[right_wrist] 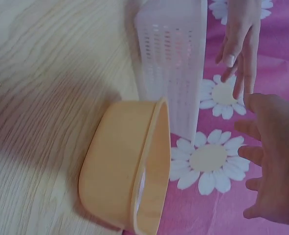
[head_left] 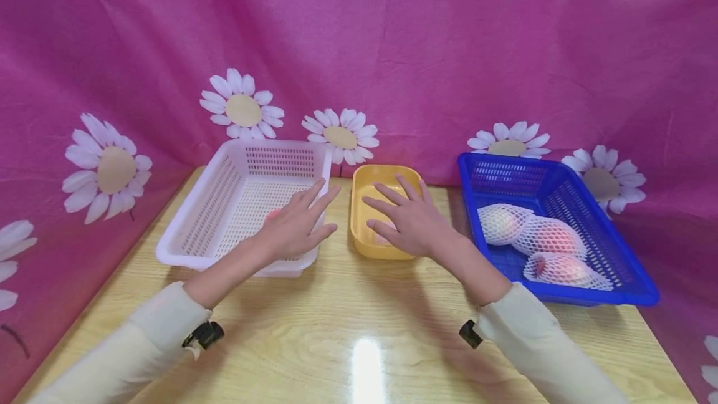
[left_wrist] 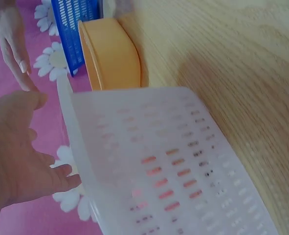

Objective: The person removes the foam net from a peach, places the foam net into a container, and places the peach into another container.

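Observation:
My left hand [head_left: 296, 224] hovers over the right side of a white perforated basket [head_left: 193, 262], its fingers spread and holding nothing. Beneath that hand a reddish thing [head_left: 272, 214] peeks out inside the basket; most of it is hidden. Above a yellow tub [head_left: 359, 248] hangs my right hand [head_left: 412, 222], fingers spread, also with nothing in its grasp. Something pale lies in the tub, largely covered by the right hand. In both wrist views the hands stay apart from the container rims.
On the right sits a blue basket [head_left: 617, 295] with a few pinkish fruits [head_left: 552, 237] in white foam nets. All containers rest on a wooden table [head_left: 314, 335]. A magenta flowered cloth [head_left: 415, 67] hangs behind and along the sides.

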### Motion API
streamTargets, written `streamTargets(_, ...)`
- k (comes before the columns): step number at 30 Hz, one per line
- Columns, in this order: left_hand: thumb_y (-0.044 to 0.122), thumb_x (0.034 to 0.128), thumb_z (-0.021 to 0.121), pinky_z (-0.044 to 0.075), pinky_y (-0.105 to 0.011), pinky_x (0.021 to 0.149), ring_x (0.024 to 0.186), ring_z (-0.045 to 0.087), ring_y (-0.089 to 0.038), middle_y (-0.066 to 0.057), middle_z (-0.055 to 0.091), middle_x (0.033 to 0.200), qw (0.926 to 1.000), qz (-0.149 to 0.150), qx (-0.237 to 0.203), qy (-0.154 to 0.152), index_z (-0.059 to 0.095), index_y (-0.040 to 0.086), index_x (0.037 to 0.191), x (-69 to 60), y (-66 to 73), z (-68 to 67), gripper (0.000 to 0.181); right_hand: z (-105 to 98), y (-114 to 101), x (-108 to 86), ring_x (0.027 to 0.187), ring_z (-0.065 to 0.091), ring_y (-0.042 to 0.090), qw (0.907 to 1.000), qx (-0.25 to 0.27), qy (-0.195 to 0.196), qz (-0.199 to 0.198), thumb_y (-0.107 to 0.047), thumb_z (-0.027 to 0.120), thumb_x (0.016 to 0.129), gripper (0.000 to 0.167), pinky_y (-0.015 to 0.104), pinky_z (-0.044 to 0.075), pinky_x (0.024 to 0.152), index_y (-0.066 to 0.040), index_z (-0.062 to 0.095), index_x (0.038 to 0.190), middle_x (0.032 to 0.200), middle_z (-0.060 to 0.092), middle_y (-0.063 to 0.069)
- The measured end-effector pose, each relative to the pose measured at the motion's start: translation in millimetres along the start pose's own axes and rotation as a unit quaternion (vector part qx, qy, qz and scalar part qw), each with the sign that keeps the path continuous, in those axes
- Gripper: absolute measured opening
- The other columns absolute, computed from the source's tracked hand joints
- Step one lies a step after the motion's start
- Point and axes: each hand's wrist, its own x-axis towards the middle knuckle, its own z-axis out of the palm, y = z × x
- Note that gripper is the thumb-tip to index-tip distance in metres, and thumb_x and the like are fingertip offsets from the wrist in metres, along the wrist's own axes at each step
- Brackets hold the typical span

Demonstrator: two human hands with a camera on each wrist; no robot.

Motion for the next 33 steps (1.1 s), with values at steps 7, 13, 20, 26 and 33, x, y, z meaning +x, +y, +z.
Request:
streamTargets(7,0.036,0.1027,0.054,0.028,-0.06,0.112,0.144,0.023,-0.043,-0.02,0.014,0.163,0.9998,0.016,0.001,-0.014,0.02,0.014,0.161,4.3,14.7,5.4,0.071,-1,15,-10.0,0.149,0.009,0.042,0.9995,0.011,-0.007,0.028,-0.05,0.045,0.103,0.052,0.072,0.008,0.111,-0.026,0.049,0.149,0.159,0.033,0.008)
streamTargets(13,0.039,0.1033,0.052,0.03,-0.061,0.111,0.146,0.021,-0.04,-0.016,0.01,0.165,0.9996,0.017,-0.001,-0.021,0.017,0.02,0.161,9.2,23.3,7.8,0.071,0,29,-18.0,0.148,0.01,0.044,0.9987,0.023,-0.011,0.044,-0.05,0.046,0.103,0.052,0.074,0.007,0.11,-0.025,0.05,0.149,0.16,0.032,0.009)
streamTargets(20,0.039,0.1034,0.052,0.026,-0.057,0.115,0.146,0.019,-0.039,-0.016,0.009,0.165,0.9994,0.029,-0.007,-0.016,0.016,0.021,0.162,12.5,33.7,8.9,0.071,-1,40,-27.0,0.147,0.014,0.046,0.9981,0.024,-0.01,0.056,-0.046,0.048,0.103,0.051,0.076,0.008,0.109,-0.024,0.05,0.149,0.158,0.034,0.012)
streamTargets(26,0.038,0.1039,0.051,0.022,-0.055,0.117,0.147,0.018,-0.037,-0.014,0.008,0.165,0.999,0.041,-0.012,-0.015,0.016,0.019,0.161,15.9,39.6,10.8,0.07,-2,49,-34.2,0.147,0.016,0.044,0.9978,0.033,0.008,0.057,-0.043,0.049,0.104,0.049,0.076,0.009,0.108,-0.022,0.052,0.147,0.156,0.038,0.011)
streamTargets(33,0.038,0.1035,0.052,0.02,-0.052,0.118,0.146,0.022,-0.04,-0.018,0.012,0.164,0.9982,0.055,0.01,-0.022,0.019,0.017,0.161,24.0,48.8,15.6,0.069,-4,61,-44.8,0.147,0.015,0.045,0.9961,0.041,0.006,0.078,-0.041,0.05,0.104,0.048,0.078,0.007,0.106,-0.02,0.053,0.147,0.157,0.037,0.012)
